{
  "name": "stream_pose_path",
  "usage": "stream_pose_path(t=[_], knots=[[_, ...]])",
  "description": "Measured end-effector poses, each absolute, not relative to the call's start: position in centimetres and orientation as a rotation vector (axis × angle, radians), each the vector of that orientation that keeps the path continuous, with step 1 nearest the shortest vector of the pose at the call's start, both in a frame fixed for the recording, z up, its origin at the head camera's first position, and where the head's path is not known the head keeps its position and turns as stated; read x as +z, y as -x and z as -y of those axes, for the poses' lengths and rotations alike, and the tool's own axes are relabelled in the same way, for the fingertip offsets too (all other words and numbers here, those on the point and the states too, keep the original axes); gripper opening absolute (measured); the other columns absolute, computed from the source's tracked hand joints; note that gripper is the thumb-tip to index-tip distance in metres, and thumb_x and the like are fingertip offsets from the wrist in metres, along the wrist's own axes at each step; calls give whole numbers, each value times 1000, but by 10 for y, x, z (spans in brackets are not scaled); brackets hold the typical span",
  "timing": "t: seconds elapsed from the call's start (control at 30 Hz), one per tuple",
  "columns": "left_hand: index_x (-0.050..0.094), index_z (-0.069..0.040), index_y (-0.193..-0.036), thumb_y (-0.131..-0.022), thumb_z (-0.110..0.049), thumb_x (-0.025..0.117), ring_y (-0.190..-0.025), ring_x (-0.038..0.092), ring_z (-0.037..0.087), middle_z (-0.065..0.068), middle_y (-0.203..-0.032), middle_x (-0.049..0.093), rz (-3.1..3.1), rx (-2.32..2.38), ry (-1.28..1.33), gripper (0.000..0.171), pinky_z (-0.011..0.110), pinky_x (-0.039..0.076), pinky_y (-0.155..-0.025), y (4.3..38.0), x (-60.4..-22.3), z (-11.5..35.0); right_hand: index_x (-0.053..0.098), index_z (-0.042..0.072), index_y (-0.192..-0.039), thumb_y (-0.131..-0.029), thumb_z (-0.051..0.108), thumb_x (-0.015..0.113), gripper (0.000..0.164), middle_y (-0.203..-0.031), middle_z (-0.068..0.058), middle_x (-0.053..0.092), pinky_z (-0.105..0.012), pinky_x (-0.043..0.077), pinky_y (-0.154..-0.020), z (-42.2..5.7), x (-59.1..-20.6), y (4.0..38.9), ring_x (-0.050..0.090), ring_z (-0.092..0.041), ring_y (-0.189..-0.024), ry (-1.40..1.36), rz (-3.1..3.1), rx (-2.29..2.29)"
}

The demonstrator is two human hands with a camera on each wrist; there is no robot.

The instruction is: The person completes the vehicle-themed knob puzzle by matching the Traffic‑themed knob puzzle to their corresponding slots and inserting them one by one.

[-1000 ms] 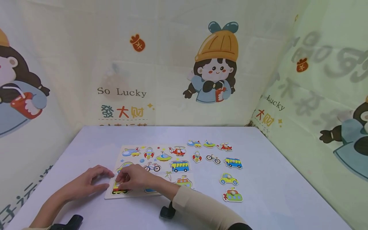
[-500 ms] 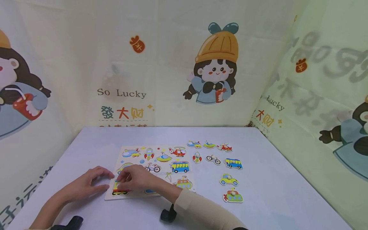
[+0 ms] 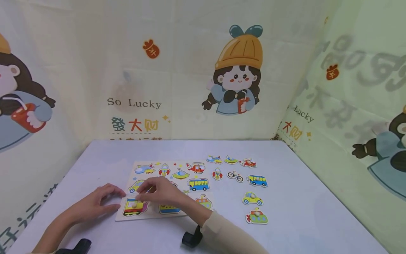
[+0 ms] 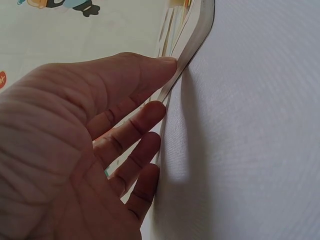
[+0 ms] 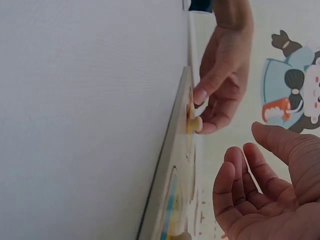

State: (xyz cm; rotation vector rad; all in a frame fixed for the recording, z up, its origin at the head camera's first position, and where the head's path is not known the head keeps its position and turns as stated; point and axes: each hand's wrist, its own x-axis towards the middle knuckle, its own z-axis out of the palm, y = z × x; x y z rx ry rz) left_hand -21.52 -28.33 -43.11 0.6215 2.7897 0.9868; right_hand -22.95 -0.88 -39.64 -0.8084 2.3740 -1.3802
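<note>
The flat puzzle board (image 3: 153, 215) lies on the table, printed with vehicle pictures. In its near left corner sits a red and yellow train piece (image 3: 134, 207), its round knob (image 5: 197, 124) standing up in the right wrist view. My right hand (image 3: 163, 192) is above the board, just right of the train and apart from it, its fingers loosely bent with nothing between them. My left hand (image 3: 95, 203) rests at the board's left edge; in the left wrist view its thumb (image 4: 162, 70) touches that edge. The right hand covers the bicycle picture in part.
Right of the board lie loose pieces: a plane (image 3: 214, 159), a flying saucer (image 3: 231, 159), a helicopter (image 3: 248, 162), a rocket (image 3: 217, 174), a bicycle (image 3: 235, 176), a bus (image 3: 257, 180), a yellow car (image 3: 252, 198) and a submarine (image 3: 257, 216). Printed cloth hangs around the table.
My right hand has let go of the train piece and moved up and to the right, uncovering the train in its corner. The left hand has stayed at the board's edge.
</note>
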Motion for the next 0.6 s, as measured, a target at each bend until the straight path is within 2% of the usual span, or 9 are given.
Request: stream_pose_path(t=[0.07,0.4,0.6], knots=[[65,-12,-120,-88,-22,80,-121,53,36,7,-125,62,-2776,997,-613,36,67,44,-101,215,-431,283,74,14,-109,-93,27,77,21,-93,18,67,-16,50,-76,5,-394,229,59,1,-82,793,-2389,-1377],[65,-12,-119,-88,-24,80,-121,53,37,6,-125,63,-2802,980,-611,37,69,42,-101,215,-431,283,74,21,-104,-93,28,77,13,-92,16,67,-19,51,-73,-10,-386,229,60,-3,-82,715,-2415,-1407],[65,-13,-119,-87,-24,81,-120,54,35,4,-124,63,-2812,969,-603,37,66,44,-102,215,-431,283,75,20,-105,-93,29,77,15,-92,15,68,-20,50,-73,-21,-382,228,61,-3,-84,692,-2413,-1437]])
